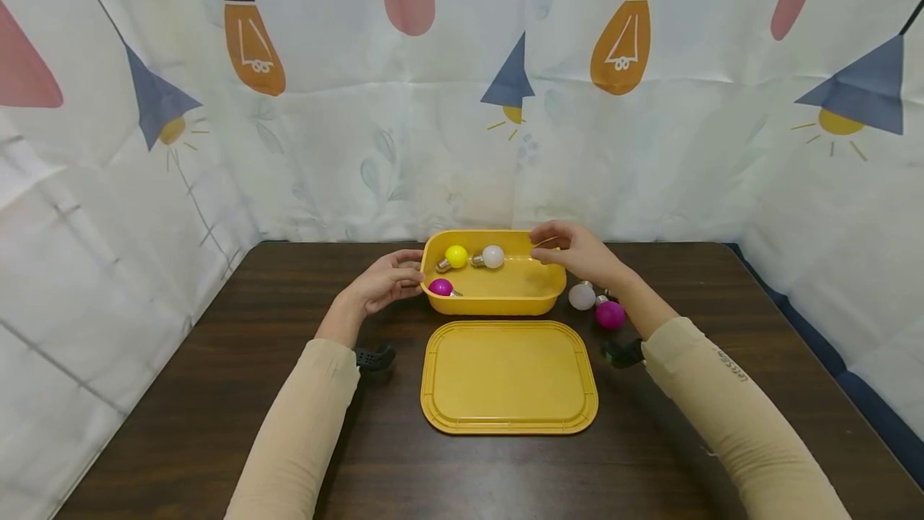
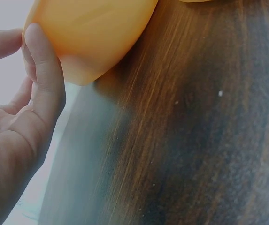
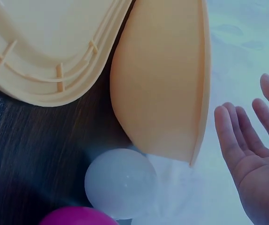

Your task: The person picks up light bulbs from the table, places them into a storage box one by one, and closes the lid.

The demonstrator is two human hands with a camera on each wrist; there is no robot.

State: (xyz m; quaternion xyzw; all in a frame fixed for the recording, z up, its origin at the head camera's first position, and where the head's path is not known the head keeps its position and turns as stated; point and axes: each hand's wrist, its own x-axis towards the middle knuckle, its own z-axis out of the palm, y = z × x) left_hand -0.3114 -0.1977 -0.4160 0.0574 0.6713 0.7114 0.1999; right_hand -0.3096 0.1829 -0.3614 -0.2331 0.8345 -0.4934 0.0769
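Observation:
A yellow plastic tub [image 1: 498, 306] sits near the back of the table. Inside it lie a yellow bulb [image 1: 456, 256], a white bulb [image 1: 493, 256] and a magenta bulb [image 1: 441, 287]. My left hand [image 1: 393, 279] is at the tub's left end; in the left wrist view its thumb and a finger pinch the rim. Over the tub's right end hovers my right hand [image 1: 577, 249], fingers spread and holding nothing, as the right wrist view also shows. Beside the tub, under the right forearm, lie another white bulb [image 3: 121, 183] and another magenta bulb [image 1: 610, 314], partly hidden by the arm.
In front of the tub a flat yellow lid [image 1: 509, 379] lies on the dark wooden table [image 1: 289, 424]. A patterned white curtain [image 1: 447, 143] hangs right behind the table's back edge and along both sides.

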